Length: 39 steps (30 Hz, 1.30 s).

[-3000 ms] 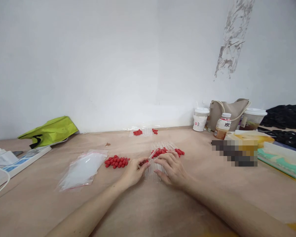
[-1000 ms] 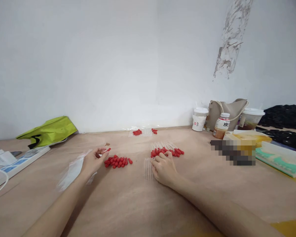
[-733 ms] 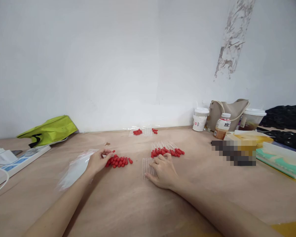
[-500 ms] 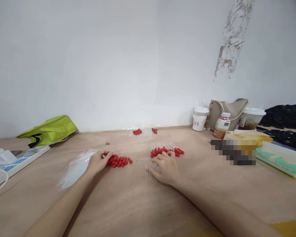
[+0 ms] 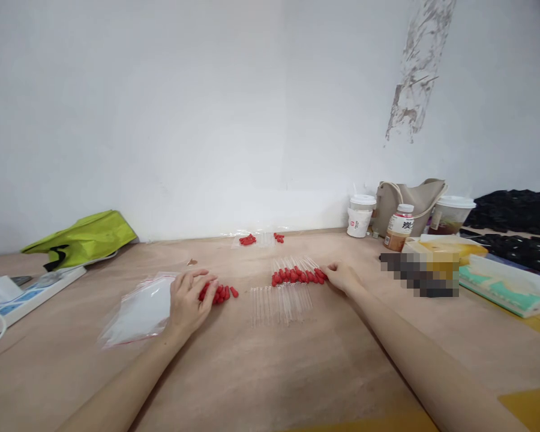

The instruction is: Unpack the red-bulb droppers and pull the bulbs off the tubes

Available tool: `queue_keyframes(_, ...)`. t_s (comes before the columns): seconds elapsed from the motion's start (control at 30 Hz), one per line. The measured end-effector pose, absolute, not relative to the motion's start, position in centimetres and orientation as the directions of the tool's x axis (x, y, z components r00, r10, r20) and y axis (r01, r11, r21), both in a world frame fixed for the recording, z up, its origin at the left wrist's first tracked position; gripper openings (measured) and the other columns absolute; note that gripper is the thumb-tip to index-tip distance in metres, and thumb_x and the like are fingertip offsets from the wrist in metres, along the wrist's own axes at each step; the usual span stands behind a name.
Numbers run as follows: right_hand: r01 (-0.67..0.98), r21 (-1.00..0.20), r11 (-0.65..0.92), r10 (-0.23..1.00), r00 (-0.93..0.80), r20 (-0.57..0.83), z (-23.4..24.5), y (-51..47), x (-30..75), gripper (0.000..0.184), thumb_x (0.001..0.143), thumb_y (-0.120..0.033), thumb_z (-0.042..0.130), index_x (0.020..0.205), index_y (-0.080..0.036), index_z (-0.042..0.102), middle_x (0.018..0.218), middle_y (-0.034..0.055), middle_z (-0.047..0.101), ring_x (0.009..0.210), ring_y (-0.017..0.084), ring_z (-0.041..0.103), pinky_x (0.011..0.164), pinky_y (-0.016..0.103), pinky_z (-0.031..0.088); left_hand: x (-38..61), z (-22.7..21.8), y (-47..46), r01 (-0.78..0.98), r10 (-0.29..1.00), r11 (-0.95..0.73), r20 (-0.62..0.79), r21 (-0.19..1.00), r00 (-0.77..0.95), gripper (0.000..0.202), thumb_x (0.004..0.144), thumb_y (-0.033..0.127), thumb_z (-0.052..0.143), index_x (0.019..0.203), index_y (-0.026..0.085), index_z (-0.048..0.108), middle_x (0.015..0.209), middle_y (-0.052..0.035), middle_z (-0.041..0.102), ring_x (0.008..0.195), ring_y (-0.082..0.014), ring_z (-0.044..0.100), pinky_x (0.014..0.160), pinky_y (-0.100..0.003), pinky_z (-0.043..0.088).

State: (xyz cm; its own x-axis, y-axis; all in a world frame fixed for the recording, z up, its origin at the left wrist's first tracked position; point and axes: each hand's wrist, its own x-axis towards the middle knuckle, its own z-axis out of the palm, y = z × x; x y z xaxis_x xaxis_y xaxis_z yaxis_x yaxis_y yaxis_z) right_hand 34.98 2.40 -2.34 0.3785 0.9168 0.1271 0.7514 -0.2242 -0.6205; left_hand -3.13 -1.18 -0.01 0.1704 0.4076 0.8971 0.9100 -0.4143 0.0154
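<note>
My left hand (image 5: 189,295) lies palm down with fingers spread over the left end of a heap of loose red rubber bulbs (image 5: 222,292). My right hand (image 5: 342,276) has its fingers curled at the right end of a row of red-capped glass droppers (image 5: 297,275), touching them. A row of bare clear glass tubes (image 5: 279,298) lies between the hands, untouched. A stack of clear zip bags (image 5: 140,311) sits just left of my left hand.
A small bag with red bulbs (image 5: 257,239) lies by the wall. A green bag (image 5: 84,236) and a power strip (image 5: 24,296) are at the left. Cups (image 5: 359,214), a bottle (image 5: 398,227), a beige handbag (image 5: 414,201), boxes (image 5: 504,283) and black parts (image 5: 519,225) crowd the right.
My right hand left the bare glass tubes and reached right to the end of the capped droppers. My left hand settled flat over the red bulbs. The tube row now lies uncovered.
</note>
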Motion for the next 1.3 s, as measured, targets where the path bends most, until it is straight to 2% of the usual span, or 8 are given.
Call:
queue_keyframes(0.17,0.711,-0.662,-0.235,0.925,0.373,0.073,-2.9,3.1,35.2,0.021,0.070,-0.038,0.054,0.071,-0.021,0.066,0.069,0.0035,0.066,0.066,0.016,0.059,0.054,0.022,0.038,-0.7,0.1,-2.9,0.818,0.375,-0.566,0.853,-0.100,0.363,0.010,0.077,0.024,0.055,0.079,0.022,0.065,0.091,-0.0050,0.061,0.083,-0.0185,0.054,0.081,-0.035,0.039)
queue_keyframes(0.5,0.560,-0.814,-0.155,0.920,0.383,0.088,-2.4,3.1,35.5,0.015,0.071,-0.031,0.056,0.069,-0.018,0.064,0.062,0.0033,0.064,0.067,0.017,0.061,0.056,0.023,0.042,3.2,-0.1,-4.2,0.714,0.437,-0.701,0.790,-0.001,0.430,0.012,0.079,0.022,0.052,0.079,0.022,0.064,0.089,-0.0052,0.061,0.084,-0.0187,0.053,0.077,-0.034,0.039)
queue_keyframes(0.67,0.422,-0.905,0.054,0.918,0.335,0.211,-0.5,2.1,32.6,0.025,0.077,-0.027,0.046,0.099,-0.015,0.053,0.080,0.0058,0.066,0.067,0.015,0.062,0.056,0.023,0.045,7.3,0.9,-3.6,0.553,0.664,-0.714,0.663,0.428,0.344,0.017,0.080,0.030,0.050,0.080,0.020,0.065,0.084,-0.0055,0.064,0.083,-0.0191,0.056,0.077,-0.033,0.042)
queue_keyframes(0.77,0.360,-0.915,0.181,0.910,0.291,0.295,-0.4,0.8,28.7,0.030,0.077,-0.031,0.047,0.104,-0.017,0.043,0.084,0.0054,0.064,0.068,0.014,0.061,0.057,0.023,0.046,10.7,1.3,-2.9,0.312,0.882,-0.467,0.409,0.827,0.234,0.028,0.078,0.041,0.050,0.087,0.019,0.066,0.087,-0.0055,0.067,0.084,-0.0207,0.059,0.077,-0.034,0.045)
queue_keyframes(0.87,0.267,-0.878,0.398,0.864,0.212,0.456,-1.3,-0.8,25.2,0.023,0.075,-0.032,0.049,0.092,-0.019,0.042,0.077,0.0035,0.062,0.064,0.013,0.058,0.058,0.025,0.046,13.3,1.2,-2.4,-0.046,0.956,-0.175,0.181,0.983,0.232,0.038,0.073,0.051,0.053,0.084,0.016,0.065,0.086,-0.0067,0.067,0.081,-0.0194,0.061,0.075,-0.033,0.047)
queue_keyframes(0.97,0.363,-0.778,0.513,0.795,0.141,0.590,-1.8,-2.2,24.2,0.017,0.076,-0.032,0.050,0.086,-0.019,0.045,0.075,0.0030,0.061,0.066,0.014,0.056,0.060,0.026,0.043,13.6,1.0,-2.3,-0.181,0.970,-0.101,0.137,0.978,0.201,0.039,0.071,0.052,0.056,0.084,0.015,0.063,0.082,-0.0070,0.066,0.072,-0.0161,0.062,0.071,-0.030,0.048)
queue_keyframes(1.07,0.634,-0.551,0.543,0.659,0.086,0.747,-1.1,-3.4,25.7,0.021,0.076,-0.033,0.053,0.090,-0.018,0.049,0.082,0.0046,0.060,0.075,0.017,0.055,0.071,0.031,0.040,11.7,1.3,-2.5,0.107,0.950,-0.268,0.245,0.957,0.193,0.038,0.074,0.050,0.052,0.081,0.014,0.064,0.069,-0.0040,0.064,0.060,-0.0146,0.059,0.061,-0.028,0.047)
queue_keyframes(1.3,0.787,0.105,0.608,0.368,-0.396,0.841,-0.6,-5.5,28.5,0.030,0.082,-0.035,0.051,0.110,-0.024,0.053,0.103,0.0055,0.060,0.098,0.020,0.048,0.090,0.038,0.023,6.6,0.7,-3.9,0.590,0.642,-0.743,0.585,0.315,0.496,0.023,0.085,0.032,0.046,0.091,0.020,0.065,0.079,-0.0043,0.064,0.070,-0.0150,0.058,0.065,-0.026,0.044)
